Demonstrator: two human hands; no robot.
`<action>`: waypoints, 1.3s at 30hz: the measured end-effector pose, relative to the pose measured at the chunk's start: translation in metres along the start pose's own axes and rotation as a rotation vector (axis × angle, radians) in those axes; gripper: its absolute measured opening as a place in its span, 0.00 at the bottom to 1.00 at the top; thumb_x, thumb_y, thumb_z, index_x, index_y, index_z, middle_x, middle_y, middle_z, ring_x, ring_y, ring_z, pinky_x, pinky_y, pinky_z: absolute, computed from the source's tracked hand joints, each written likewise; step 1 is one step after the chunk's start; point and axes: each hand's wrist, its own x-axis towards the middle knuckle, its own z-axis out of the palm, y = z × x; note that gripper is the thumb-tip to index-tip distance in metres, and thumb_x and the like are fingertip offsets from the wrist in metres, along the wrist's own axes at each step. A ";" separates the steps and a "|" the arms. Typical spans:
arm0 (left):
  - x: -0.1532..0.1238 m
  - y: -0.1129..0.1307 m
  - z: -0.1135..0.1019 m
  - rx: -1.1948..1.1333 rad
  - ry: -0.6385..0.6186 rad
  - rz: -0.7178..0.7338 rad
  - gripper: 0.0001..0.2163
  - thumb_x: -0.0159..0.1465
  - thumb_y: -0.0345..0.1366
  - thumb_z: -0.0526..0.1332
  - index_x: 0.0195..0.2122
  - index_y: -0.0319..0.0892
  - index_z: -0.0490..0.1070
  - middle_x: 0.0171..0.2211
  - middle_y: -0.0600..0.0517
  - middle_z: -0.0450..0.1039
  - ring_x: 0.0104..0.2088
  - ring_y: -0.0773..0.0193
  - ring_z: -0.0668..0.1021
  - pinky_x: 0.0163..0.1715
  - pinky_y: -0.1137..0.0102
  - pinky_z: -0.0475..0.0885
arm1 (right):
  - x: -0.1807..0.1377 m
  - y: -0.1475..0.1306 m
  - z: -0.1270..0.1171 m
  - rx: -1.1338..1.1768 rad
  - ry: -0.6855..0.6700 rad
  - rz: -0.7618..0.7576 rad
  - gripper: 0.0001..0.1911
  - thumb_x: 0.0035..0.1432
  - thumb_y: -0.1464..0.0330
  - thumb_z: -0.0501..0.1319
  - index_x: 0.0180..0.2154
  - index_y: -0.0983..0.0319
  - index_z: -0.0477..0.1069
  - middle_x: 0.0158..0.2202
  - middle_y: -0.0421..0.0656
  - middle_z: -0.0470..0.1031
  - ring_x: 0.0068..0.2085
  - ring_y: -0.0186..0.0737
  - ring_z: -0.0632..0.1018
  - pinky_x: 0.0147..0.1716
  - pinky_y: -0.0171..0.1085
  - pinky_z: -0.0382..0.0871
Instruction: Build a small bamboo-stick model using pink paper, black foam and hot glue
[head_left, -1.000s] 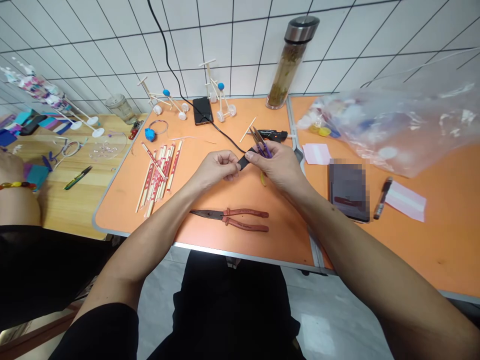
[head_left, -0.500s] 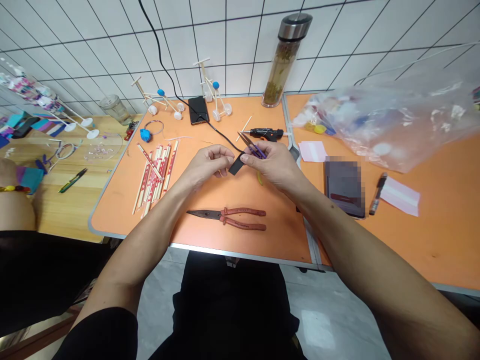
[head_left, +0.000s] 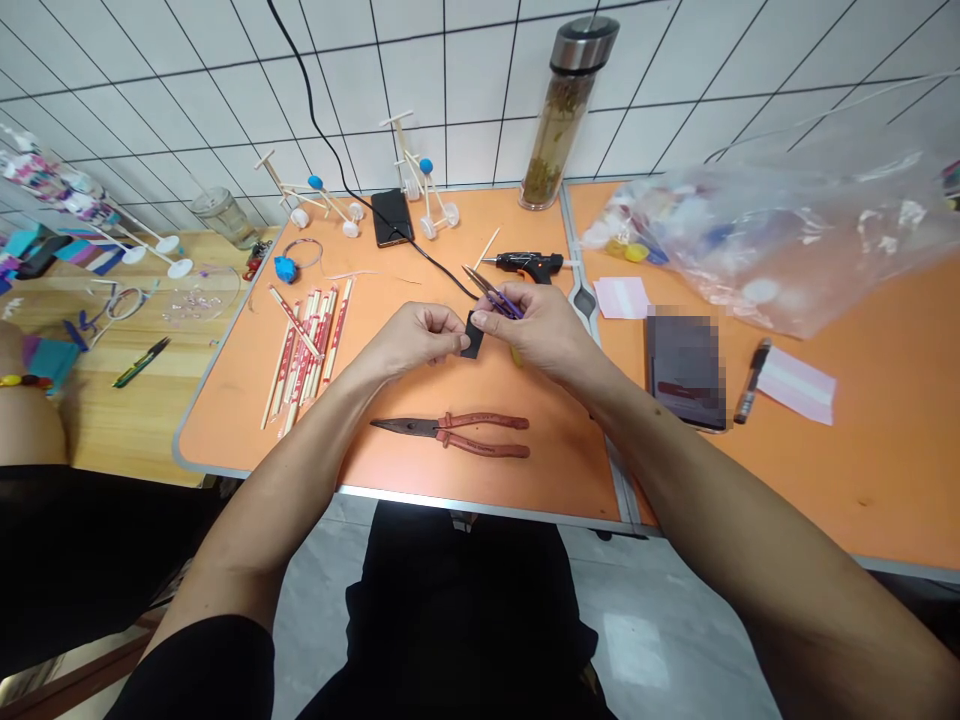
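A small flat black piece is between my hands above the orange table. My left hand pinches its lower left edge with thumb and fingertips. The thumb of my right hand touches its upper edge. Tucked in my right hand are purple-handled scissors, their points toward the upper left; the handles are partly hidden by the fingers. Long-nose pliers with red-brown handles lie slightly spread in front of my hands. A black glue gun lies just beyond my right hand. Something yellow is partly hidden under that hand.
Wrapped sticks lie at left. Two stick tricycle models and a dark phone stand or lie behind, crossed by a black cable. A tall bottle is at the wall. A plastic bag and tablet-like device occupy the right.
My left hand has shifted slightly down and right, closing onto the black piece. The piece now stands more upright between the hands. The view has moved a little.
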 end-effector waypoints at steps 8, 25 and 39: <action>-0.001 0.003 0.000 0.011 -0.009 -0.024 0.05 0.52 0.30 0.75 0.28 0.40 0.81 0.23 0.53 0.78 0.20 0.72 0.71 0.22 0.75 0.65 | -0.001 -0.001 0.000 -0.015 0.030 0.010 0.08 0.58 0.62 0.74 0.33 0.60 0.81 0.31 0.41 0.77 0.35 0.41 0.72 0.37 0.41 0.64; 0.008 -0.003 -0.009 -0.275 0.274 0.009 0.12 0.54 0.36 0.79 0.28 0.42 0.76 0.24 0.54 0.79 0.22 0.72 0.75 0.24 0.77 0.70 | -0.008 0.002 0.003 0.099 0.048 0.039 0.36 0.66 0.30 0.62 0.39 0.57 0.77 0.36 0.43 0.79 0.32 0.39 0.69 0.31 0.39 0.62; 0.007 0.001 -0.006 -0.499 0.393 0.034 0.13 0.57 0.36 0.79 0.30 0.41 0.75 0.28 0.55 0.80 0.23 0.74 0.76 0.25 0.78 0.72 | -0.019 0.012 0.034 0.457 -0.153 0.125 0.33 0.67 0.33 0.66 0.41 0.57 0.75 0.29 0.39 0.72 0.25 0.34 0.61 0.23 0.36 0.52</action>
